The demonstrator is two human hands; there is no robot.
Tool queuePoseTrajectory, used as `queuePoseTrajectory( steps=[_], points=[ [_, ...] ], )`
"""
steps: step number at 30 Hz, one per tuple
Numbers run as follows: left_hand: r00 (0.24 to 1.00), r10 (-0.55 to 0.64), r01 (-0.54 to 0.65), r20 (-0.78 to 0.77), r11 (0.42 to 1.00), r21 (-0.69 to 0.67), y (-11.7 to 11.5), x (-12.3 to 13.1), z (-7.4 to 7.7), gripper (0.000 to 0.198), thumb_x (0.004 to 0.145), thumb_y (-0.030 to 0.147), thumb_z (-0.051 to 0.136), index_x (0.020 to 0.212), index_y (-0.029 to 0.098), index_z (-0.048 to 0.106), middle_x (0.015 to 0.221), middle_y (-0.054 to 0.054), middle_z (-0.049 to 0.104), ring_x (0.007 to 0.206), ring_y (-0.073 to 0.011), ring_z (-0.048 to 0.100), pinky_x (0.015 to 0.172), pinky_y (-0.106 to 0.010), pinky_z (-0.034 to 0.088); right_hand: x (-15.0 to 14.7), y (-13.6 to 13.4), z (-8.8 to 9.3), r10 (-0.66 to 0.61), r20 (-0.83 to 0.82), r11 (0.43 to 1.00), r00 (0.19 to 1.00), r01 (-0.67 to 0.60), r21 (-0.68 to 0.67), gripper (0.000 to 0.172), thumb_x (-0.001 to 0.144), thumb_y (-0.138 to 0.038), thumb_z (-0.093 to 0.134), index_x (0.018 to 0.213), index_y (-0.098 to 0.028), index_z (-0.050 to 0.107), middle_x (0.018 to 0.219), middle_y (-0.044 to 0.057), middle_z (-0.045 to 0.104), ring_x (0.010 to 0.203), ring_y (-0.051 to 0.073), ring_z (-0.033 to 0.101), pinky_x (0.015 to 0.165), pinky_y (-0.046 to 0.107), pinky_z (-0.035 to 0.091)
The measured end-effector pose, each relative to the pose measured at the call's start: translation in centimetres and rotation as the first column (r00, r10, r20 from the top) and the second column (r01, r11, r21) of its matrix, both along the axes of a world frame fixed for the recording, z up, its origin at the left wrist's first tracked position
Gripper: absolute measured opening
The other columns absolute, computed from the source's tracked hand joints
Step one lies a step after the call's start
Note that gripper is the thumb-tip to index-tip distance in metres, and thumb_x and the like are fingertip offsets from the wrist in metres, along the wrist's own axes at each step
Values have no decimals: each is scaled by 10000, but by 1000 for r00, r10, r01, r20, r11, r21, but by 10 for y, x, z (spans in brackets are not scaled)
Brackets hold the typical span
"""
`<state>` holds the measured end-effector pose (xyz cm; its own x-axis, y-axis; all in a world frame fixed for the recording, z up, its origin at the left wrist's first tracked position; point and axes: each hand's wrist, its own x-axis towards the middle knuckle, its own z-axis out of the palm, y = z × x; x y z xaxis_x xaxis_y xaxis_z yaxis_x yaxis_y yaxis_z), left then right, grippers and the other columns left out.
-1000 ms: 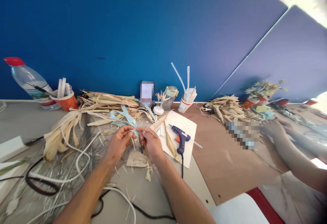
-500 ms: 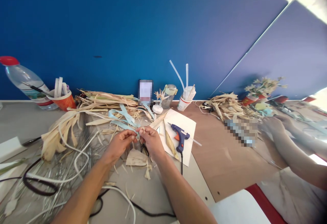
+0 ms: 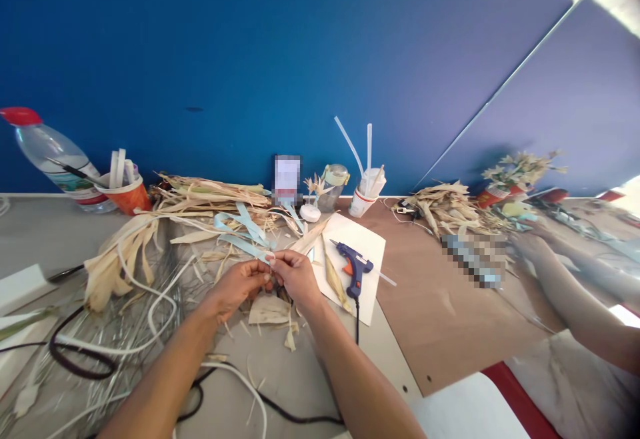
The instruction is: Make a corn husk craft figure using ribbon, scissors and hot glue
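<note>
My left hand [image 3: 236, 287] and my right hand [image 3: 295, 275] meet over the middle of the table, fingertips pinched together on a thin light-blue strip [image 3: 250, 247] that runs up and left from them. A small dark object shows just below my right fingers, too hidden to name. Under the hands lies a pale piece of dried husk [image 3: 267, 309]. A blue hot-glue gun [image 3: 354, 267] with an orange trigger rests on a white sheet [image 3: 367, 242] just right of my right hand.
Dried husks [image 3: 200, 195] pile up behind the hands, with white and black cords [image 3: 155, 305] at left. A bottle [image 3: 45, 155], an orange cup [image 3: 127, 195] and a white cup [image 3: 361, 202] stand by the blue wall. Another person's arm [image 3: 565, 292] works at right.
My hands have drawn closer together and slid slightly toward me, still pinching the blue strip. The view shifted a little; the other person's hand stayed near the husk pile.
</note>
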<state>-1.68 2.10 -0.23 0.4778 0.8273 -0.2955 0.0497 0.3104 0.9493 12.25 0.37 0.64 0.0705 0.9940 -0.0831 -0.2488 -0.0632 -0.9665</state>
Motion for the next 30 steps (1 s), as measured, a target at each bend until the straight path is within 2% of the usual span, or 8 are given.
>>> queuePoseTrajectory(
  steps=[7, 13, 17, 22, 30],
  points=[
    [997, 57, -56, 48, 998, -29, -2, 3, 4, 298, 652, 367, 721, 748, 131, 566, 604, 15, 584, 437, -49, 392, 441, -199, 250, 0, -1, 1, -8, 0, 1000, 1000, 8, 3, 128, 651, -256, 626, 702, -146, 665, 417, -78, 444, 386, 52, 349, 408, 191, 255],
    [983, 70, -58, 171, 996, -73, -2, 2, 7, 477, 683, 341, 730, 1070, 171, 509, 595, 35, 575, 439, -53, 391, 438, -191, 233, 0, -1, 1, -18, -31, 1000, 999, 18, 14, 115, 658, -242, 618, 704, -155, 676, 459, -72, 460, 410, 51, 341, 429, 195, 260],
    [977, 66, -46, 204, 994, -100, -4, 1, 9, 494, 687, 324, 740, 1087, 191, 481, 601, 37, 565, 467, -60, 431, 447, -187, 246, 0, 0, 1, -4, -29, 1000, 1000, 4, 3, 126, 658, -246, 634, 726, -160, 696, 479, -62, 503, 422, 54, 374, 445, 195, 284],
    [969, 96, -67, 226, 989, -132, -4, 0, 8, 523, 678, 307, 753, 1106, 200, 472, 624, 38, 562, 476, -55, 442, 445, -178, 248, 2, 0, -1, 78, -34, 997, 996, -79, -13, 149, 652, -258, 657, 743, -157, 718, 543, -37, 568, 447, 55, 397, 470, 196, 314],
    [951, 152, -112, 271, 981, -158, -3, 1, 12, 541, 676, 283, 760, 1127, 187, 477, 620, 32, 568, 466, -48, 425, 425, -161, 228, 4, -1, 1, 134, -35, 991, 990, -134, -11, 133, 646, -252, 658, 727, -160, 710, 522, -29, 596, 454, 67, 444, 486, 197, 349]
  ],
)
